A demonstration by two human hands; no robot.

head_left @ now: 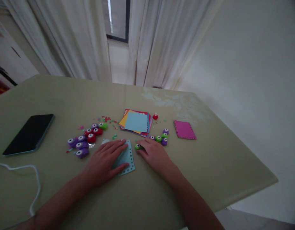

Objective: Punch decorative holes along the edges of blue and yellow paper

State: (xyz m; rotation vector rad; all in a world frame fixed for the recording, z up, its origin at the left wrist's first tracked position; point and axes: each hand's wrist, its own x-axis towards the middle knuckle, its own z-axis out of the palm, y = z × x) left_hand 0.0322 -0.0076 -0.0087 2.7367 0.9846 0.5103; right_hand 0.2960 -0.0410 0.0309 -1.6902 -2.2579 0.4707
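My left hand lies flat with its fingers spread over a light blue paper square, whose right and bottom edges are lined with punched holes. Beside that paper, my right hand has its fingers closed round a small green craft punch with an eye on top. Just past the right hand, several purple and green punches of the same kind stand together. Another group of purple, red and green punches is left of my left hand.
A stack of coloured paper squares lies further back, with a lone red punch beside it. A pink square with punched edges lies to the right. Tiny paper bits are scattered about. At left are a dark tablet and a white cable.
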